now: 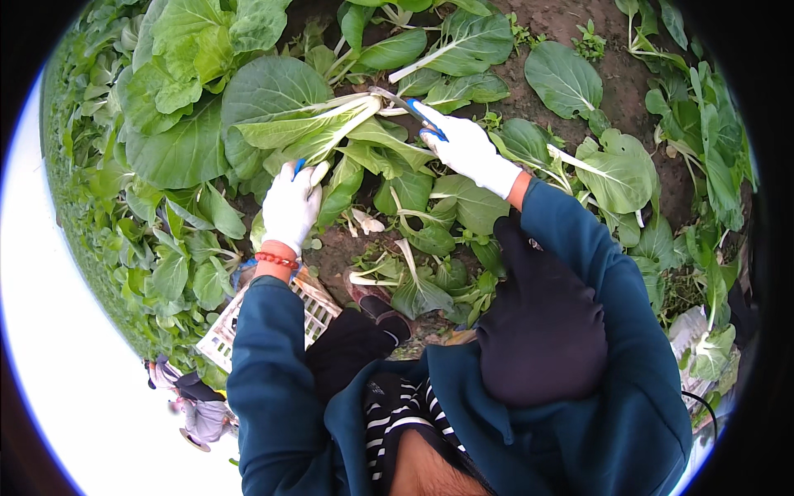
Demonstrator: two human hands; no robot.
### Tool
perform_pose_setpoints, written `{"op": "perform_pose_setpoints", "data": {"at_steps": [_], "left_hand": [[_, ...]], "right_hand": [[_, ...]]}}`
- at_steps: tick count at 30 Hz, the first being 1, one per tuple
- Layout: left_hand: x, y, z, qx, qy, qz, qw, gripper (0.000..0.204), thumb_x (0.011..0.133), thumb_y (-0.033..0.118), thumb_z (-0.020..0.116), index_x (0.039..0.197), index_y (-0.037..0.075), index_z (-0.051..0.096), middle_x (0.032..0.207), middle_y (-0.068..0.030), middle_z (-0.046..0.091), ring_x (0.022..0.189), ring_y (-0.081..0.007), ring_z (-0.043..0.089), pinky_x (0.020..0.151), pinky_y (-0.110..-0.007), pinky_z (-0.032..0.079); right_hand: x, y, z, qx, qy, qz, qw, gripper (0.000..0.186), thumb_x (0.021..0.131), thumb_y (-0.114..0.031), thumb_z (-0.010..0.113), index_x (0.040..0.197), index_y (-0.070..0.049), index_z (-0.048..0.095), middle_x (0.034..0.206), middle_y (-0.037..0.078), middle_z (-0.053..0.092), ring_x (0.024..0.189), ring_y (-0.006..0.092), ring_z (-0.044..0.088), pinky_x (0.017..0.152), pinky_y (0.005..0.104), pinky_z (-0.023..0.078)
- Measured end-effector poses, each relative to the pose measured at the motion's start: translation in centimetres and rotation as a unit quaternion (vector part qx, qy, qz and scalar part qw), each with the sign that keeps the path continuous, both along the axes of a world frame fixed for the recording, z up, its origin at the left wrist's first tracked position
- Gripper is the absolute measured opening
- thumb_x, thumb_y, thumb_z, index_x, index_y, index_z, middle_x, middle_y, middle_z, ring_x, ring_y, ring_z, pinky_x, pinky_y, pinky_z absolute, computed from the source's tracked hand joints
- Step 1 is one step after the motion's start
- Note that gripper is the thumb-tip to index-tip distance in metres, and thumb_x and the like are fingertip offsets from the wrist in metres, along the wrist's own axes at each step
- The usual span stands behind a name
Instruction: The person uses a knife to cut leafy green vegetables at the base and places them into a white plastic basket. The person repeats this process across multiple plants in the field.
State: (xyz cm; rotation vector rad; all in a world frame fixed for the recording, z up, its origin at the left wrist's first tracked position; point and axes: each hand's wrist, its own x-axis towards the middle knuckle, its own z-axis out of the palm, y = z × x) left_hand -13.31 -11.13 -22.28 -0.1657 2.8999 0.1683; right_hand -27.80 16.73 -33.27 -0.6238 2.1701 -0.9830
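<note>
Head view: the white-gloved right hand is closed around the grip end of a slim grey blade, whose tip reaches left from the fingers to the pale stem base of a leafy green plant. That plant lies between the two hands, its base near the right hand and its leaves spreading toward the left one. The gloved left hand is partly curled at the lower leaf edges; I cannot tell whether it grips them. Faint pale marks on the dark inner garment, well below both hands, are too small to read. Bare soil opens up beyond the right hand, with large loose leaves along its edge. A smaller patch of earth lies below and between the hands. Behind the left wrist, the slatted rim of a white crate edges the space beside the sleeve, and dense greenery closes in on that hand's outer side.
</note>
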Motion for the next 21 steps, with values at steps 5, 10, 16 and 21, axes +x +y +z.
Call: {"op": "perform_pose_setpoints", "data": {"at_steps": [5, 10, 16, 21], "left_hand": [[1.4, -0.5, -1.2, 0.015, 0.002, 0.013, 1.0, 0.031, 0.082, 0.018, 0.072, 0.113, 0.019, 0.068, 0.117, -0.0135, 0.062, 0.094, -0.0346, 0.065, 0.08, -0.042, 0.054], [1.1, -0.2, -0.5, 0.04, -0.005, 0.009, 0.999, 0.028, 0.082, 0.018, 0.07, 0.11, 0.02, 0.069, 0.117, -0.0127, 0.062, 0.093, -0.0334, 0.065, 0.079, -0.042, 0.055], [-0.5, -0.5, 4.4, -0.002, -0.055, -0.029, 0.998, 0.032, 0.083, 0.016, 0.068, 0.115, 0.017, 0.069, 0.129, -0.012, 0.062, 0.095, -0.0326, 0.067, 0.081, -0.039, 0.055], [-6.3, 3.5, 9.1, -0.027, 0.008, -0.08, 0.996, 0.014, 0.082, 0.018, 0.068, 0.096, 0.015, 0.068, 0.14, -0.0128, 0.057, 0.079, -0.0301, 0.07, 0.069, -0.038, 0.057]], "right_hand": [[0.1, -0.8, -0.5, -0.062, 0.01, -0.091, 0.994, 0.055, 0.095, -0.035, 0.057, 0.148, -0.027, 0.046, 0.079, 0.018, 0.067, 0.069, 0.035, 0.066, 0.065, 0.0442, 0.05], [-0.8, -1.1, -0.8, -0.037, -0.109, -0.051, 0.992, 0.055, 0.095, -0.034, 0.06, 0.148, -0.025, 0.047, 0.083, 0.013, 0.067, 0.066, 0.0247, 0.062, 0.065, 0.0383, 0.049], [-2.0, -1.2, -0.3, -0.055, -0.103, -0.01, 0.993, 0.054, 0.096, -0.028, 0.06, 0.148, -0.021, 0.047, 0.09, 0.013, 0.07, 0.069, 0.0224, 0.064, 0.069, 0.0353, 0.05], [-1.9, -1.8, -0.2, -0.064, -0.134, -0.011, 0.989, 0.054, 0.096, -0.029, 0.058, 0.147, -0.02, 0.047, 0.082, 0.013, 0.067, 0.069, 0.0257, 0.063, 0.067, 0.038, 0.048]]}}
